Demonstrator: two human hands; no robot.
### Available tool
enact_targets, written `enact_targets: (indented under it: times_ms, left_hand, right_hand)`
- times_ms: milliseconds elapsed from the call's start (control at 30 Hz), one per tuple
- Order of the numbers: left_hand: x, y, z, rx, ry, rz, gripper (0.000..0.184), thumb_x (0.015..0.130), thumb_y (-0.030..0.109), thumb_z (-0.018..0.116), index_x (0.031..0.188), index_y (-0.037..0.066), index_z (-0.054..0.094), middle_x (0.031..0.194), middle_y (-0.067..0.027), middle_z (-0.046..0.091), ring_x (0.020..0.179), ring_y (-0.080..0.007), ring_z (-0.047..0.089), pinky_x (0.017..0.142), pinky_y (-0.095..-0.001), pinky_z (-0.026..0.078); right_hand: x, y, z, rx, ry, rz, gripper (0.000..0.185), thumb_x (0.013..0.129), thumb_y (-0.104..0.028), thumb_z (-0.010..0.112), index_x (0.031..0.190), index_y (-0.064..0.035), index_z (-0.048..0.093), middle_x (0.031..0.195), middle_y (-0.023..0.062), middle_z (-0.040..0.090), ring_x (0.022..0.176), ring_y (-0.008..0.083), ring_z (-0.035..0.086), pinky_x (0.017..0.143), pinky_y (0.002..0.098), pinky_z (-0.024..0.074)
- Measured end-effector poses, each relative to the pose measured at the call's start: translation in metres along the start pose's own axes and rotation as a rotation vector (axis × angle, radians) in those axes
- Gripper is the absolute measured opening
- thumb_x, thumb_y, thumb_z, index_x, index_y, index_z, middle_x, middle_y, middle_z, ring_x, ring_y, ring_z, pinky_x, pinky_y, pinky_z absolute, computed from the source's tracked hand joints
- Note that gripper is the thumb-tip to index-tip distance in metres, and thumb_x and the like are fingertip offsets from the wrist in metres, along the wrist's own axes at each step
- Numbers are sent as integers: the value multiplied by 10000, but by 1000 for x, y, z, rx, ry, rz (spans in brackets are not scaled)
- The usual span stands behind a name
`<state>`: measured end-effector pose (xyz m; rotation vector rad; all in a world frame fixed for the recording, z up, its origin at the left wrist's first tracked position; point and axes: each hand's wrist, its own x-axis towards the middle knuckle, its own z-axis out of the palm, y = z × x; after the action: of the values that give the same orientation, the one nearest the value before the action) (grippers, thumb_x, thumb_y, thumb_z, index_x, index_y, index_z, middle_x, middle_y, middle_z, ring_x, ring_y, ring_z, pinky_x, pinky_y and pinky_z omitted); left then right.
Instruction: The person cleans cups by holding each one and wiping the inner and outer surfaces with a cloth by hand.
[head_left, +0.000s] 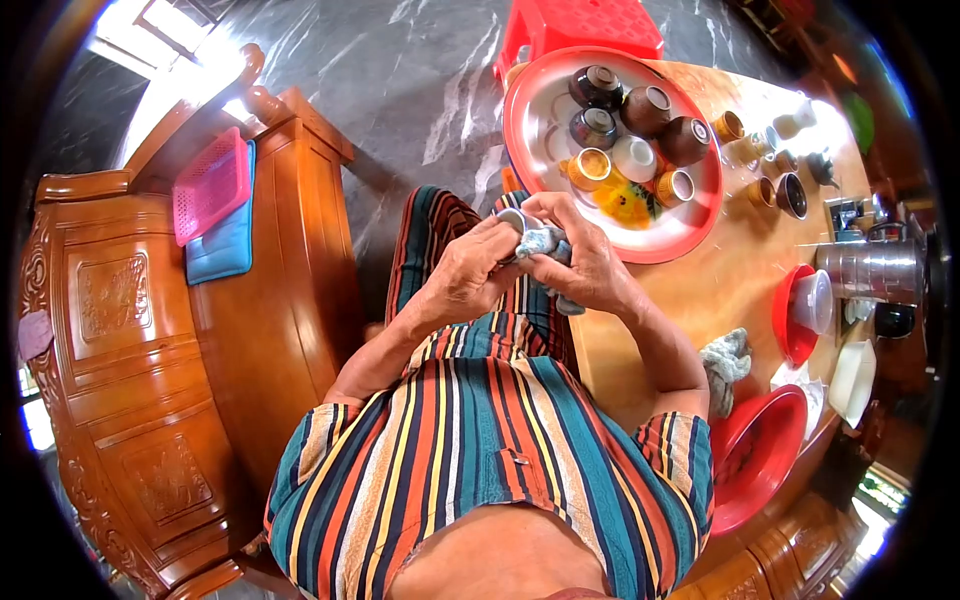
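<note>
A small cup [513,219] is held above my lap, its rim turned up. My left hand [474,265] has its fingers wrapped round the cup's side. My right hand [585,258] grips a grey-white cloth [543,243] and presses it against the cup; part of the cloth hangs below that hand. Just beyond my hands, a red-rimmed round tray [640,252] bears several upturned dark and brown cups [647,110], a white cup [634,158] and yellow cups [590,167].
On the wooden table [640,330] are several more cups [792,196], a metal pot [868,272], a second cloth [727,362] and a red basin [770,450]. A red stool [590,28] stands beyond the tray. A wooden bench [240,330] with a pink basket [213,186] is at left.
</note>
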<state>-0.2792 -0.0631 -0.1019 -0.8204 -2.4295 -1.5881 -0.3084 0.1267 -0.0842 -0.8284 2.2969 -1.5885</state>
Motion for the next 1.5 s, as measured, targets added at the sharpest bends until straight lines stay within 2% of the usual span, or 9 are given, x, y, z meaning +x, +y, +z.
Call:
enact_targets:
  times_ms: [367,467,533,667,867,1200,1333,1400,1500]
  left_hand:
    - [-11,-2,2,-118,-164,20,229,759,-1,687,966,7,591,880,-130,596,871,-284,582,729,-368,484]
    - [-16,9,-3,-378,-263,-220,216,819,82,699,986,-5,594,886,-90,627,832,-183,592,732,-326,478]
    - [-11,33,-3,-974,-147,-539,277,864,190,691,1015,-21,595,917,-40,630,828,-106,572,736,-284,476]
    - [-10,19,-2,-750,-157,-480,340,879,259,678,1035,-30,591,863,-2,601,789,-77,543,685,-241,472]
    - [-23,-14,21,-416,20,-452,173,845,19,645,995,-18,568,768,-61,579,696,-86,519,632,-264,448]
    - [-5,9,1,-209,-117,-215,224,810,-5,666,1022,6,596,836,-107,621,752,-167,602,696,-297,479]
    - [-9,13,-1,-331,-242,-136,233,812,35,693,1026,-7,611,879,-86,640,820,-150,620,755,-275,478]
    - [-11,26,-3,-955,-150,-570,248,831,68,701,1046,-23,617,920,-35,640,851,-104,601,779,-244,476]
    - [-11,17,-6,-1137,-68,-478,302,825,73,709,1097,-20,614,954,-30,642,882,-92,605,790,-235,499]
  right_hand:
    - [8,23,-4,300,-61,311,335,910,-378,554,957,-46,545,853,11,529,809,87,482,744,252,412]
    - [8,32,4,321,41,298,316,931,-365,534,939,-49,540,843,6,518,775,88,474,722,244,406]
    - [7,31,8,351,78,273,282,940,-324,519,935,-43,535,834,14,517,766,101,476,710,256,405]
    - [5,25,-1,83,154,163,192,904,-226,566,909,-38,526,795,75,529,768,158,518,699,315,426]
    - [-5,2,11,-261,185,-298,140,838,-127,648,914,-48,561,951,92,542,819,227,556,718,332,454]
    - [2,5,-2,-159,244,-272,116,776,-65,673,859,-37,596,955,99,559,825,221,562,731,315,451]
    - [7,19,-11,196,69,-46,81,847,-96,635,843,-19,611,913,61,579,867,136,539,761,271,423]
    - [6,29,-9,198,56,-44,153,901,-170,596,867,-21,613,896,19,581,853,89,522,755,241,412]
    - [5,33,-5,380,-27,196,265,932,-305,555,920,-47,613,881,-32,575,811,46,506,728,214,408]
